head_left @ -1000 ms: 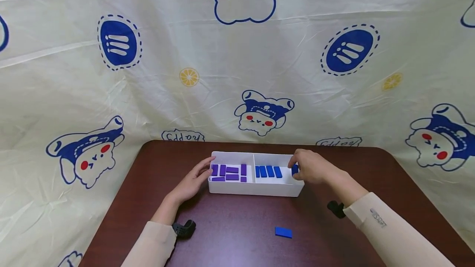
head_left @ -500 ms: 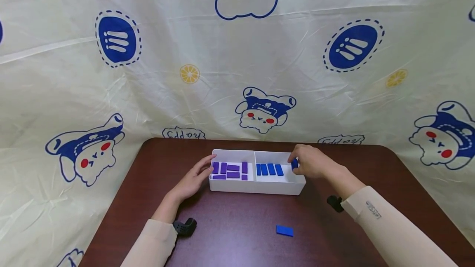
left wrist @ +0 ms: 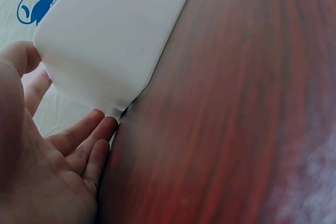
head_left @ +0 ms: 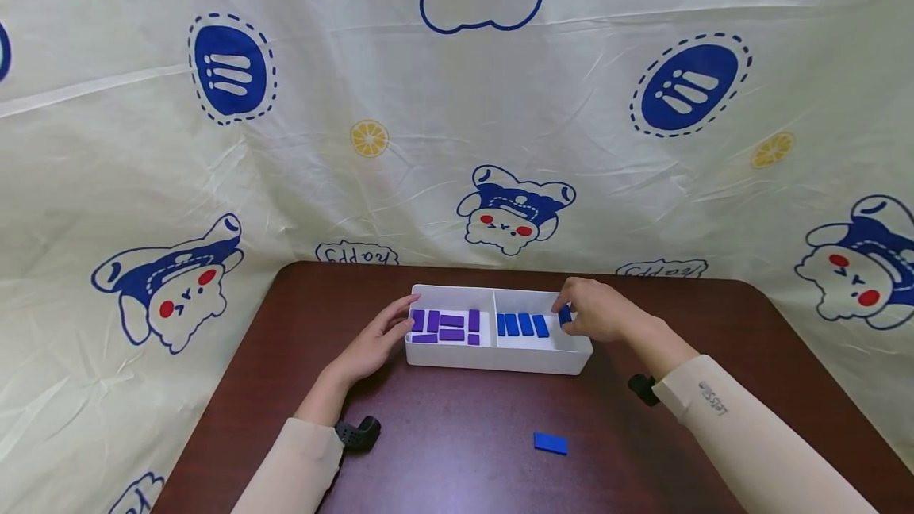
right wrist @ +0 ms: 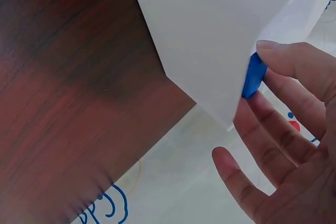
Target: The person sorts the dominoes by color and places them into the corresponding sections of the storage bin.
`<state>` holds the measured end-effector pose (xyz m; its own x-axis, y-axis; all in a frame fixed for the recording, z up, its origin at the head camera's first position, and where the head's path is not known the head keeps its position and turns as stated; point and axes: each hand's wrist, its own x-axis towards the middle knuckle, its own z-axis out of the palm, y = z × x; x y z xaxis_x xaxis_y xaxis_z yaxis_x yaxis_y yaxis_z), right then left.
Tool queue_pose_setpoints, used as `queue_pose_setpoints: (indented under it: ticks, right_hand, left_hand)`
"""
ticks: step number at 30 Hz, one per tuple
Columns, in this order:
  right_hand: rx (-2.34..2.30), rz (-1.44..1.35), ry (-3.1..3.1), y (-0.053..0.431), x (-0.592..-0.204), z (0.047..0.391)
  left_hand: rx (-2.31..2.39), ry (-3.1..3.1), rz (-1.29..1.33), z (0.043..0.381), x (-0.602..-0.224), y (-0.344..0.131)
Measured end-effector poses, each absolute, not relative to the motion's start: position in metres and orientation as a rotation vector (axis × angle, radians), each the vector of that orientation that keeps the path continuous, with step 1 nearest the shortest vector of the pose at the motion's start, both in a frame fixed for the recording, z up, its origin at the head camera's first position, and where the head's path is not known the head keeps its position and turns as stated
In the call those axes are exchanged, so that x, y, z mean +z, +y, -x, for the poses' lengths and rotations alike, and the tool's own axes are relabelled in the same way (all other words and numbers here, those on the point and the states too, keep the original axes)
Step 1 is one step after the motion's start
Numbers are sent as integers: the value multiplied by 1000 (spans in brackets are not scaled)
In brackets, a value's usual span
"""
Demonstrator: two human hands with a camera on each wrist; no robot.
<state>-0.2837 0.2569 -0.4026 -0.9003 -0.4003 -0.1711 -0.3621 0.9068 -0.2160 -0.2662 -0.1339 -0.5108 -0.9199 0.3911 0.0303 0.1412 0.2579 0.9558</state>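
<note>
A white two-compartment box stands on the table. My right hand reaches over its right end and pinches a blue tile between thumb and fingers, partly hidden by the wall in the right wrist view. To its left in the same compartment lies a row of several blue tiles. Purple tiles, several of them, lie in the left compartment. At the box's left end, my left hand rests with relaxed fingers; in the left wrist view its thumb touches the corner and its fingertips are right at the end wall.
One loose blue tile lies flat on the dark brown table, in front of the box. Behind the table hangs a pale printed cloth. A black band sits at the left wrist, another at the right.
My right hand has shifted slightly left with the pinched blue tile, nearer the row of blue tiles. The left hand stays at the box's end. The head view has shifted a little.
</note>
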Motion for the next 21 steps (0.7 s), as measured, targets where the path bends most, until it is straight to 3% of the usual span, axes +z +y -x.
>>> queue_pose_setpoints:
  ticks: [21]
  right_hand:
    - [4, 661, 2937, 250, -436, 288]
  left_hand:
    - [1697, 2326, -475, 267, -508, -134]
